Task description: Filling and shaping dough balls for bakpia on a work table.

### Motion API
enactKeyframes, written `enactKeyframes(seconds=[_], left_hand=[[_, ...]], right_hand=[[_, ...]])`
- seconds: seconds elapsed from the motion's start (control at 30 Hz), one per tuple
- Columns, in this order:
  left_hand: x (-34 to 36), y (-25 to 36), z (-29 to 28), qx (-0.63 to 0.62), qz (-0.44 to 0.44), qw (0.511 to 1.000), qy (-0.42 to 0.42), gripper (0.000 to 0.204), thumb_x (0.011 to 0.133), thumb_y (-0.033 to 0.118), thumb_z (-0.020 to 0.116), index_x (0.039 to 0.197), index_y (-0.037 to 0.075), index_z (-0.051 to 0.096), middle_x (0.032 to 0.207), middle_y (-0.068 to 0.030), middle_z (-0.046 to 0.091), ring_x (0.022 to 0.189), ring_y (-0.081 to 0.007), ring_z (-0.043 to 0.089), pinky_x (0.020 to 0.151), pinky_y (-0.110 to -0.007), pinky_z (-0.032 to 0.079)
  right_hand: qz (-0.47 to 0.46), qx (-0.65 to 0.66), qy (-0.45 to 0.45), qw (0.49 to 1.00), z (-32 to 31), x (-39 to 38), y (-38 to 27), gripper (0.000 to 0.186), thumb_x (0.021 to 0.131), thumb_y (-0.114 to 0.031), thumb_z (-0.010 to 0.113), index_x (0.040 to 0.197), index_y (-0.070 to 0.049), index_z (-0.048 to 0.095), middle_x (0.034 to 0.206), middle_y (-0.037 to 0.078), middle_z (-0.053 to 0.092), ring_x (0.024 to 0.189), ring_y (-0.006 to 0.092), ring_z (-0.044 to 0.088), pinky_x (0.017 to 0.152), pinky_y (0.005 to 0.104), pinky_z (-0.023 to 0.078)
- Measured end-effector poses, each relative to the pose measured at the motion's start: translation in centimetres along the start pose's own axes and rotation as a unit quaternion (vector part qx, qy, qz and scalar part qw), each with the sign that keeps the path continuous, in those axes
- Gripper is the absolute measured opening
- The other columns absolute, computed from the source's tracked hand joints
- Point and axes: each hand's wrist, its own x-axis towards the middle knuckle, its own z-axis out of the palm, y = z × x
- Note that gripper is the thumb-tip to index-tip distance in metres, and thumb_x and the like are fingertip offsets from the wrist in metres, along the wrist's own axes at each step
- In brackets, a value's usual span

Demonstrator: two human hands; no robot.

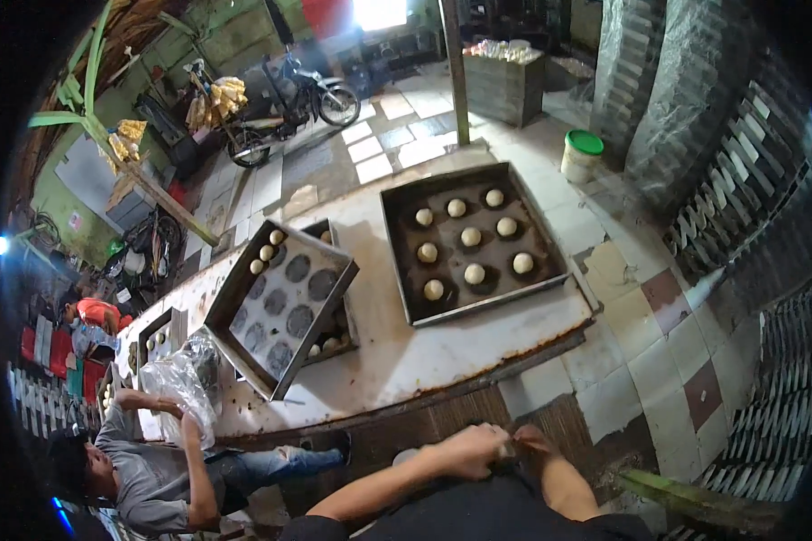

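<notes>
Close to my body, past the table's near edge, my left hand [476, 451] and my right hand [534, 442] come together with curled fingers. Anything between them is too small to make out. On the table, a square metal tray [491, 309] carries several pale dough balls [470, 236] spaced apart in rows. Left of it, a second tray [284, 383] lies tilted across another tray that also has dough balls. A few balls [266, 252] sit along one side of the tilted tray, and round dark marks cover much of its base.
The white table [370, 361] has a rusty, worn edge. At left, a co-worker [167, 487] handles a clear plastic bag [185, 383] beside more trays. A wooden post [454, 81], a green-lidded bucket [582, 156] and a motorbike [289, 104] stand beyond. Slatted racks [740, 180] line the right.
</notes>
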Motion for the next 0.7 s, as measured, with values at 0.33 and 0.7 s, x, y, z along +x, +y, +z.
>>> enactKeyframes(seconds=[0.33, 0.7], left_hand=[[-24.6, -5.3, 3.5, -0.243, -0.339, 0.883, 0.213, 0.055, 0.095, 0.049, 0.067, 0.122, 0.002, 0.071, 0.121, -0.02, 0.072, 0.113, -0.0332, 0.068, 0.098, -0.041, 0.051], [-33.9, -9.6, 9.7, -0.289, -0.329, 0.836, 0.331, 0.044, 0.088, 0.032, 0.075, 0.111, -0.004, 0.063, 0.1, -0.0172, 0.065, 0.092, -0.0267, 0.061, 0.082, -0.039, 0.048]], right_hand=[[0.483, -0.365, -0.158, 0.78, 33.1, 26.5, -25.5, 0.043, 0.095, -0.039, 0.069, 0.104, 0.003, 0.074, 0.095, 0.018, 0.073, 0.085, 0.0244, 0.066, 0.08, 0.0379, 0.052], [0.409, -0.385, 0.047, 0.826, 47.1, 24.5, -21.9, 0.021, 0.092, -0.015, 0.071, 0.099, 0.003, 0.064, 0.091, 0.013, 0.069, 0.087, 0.0163, 0.063, 0.078, 0.0331, 0.051]])
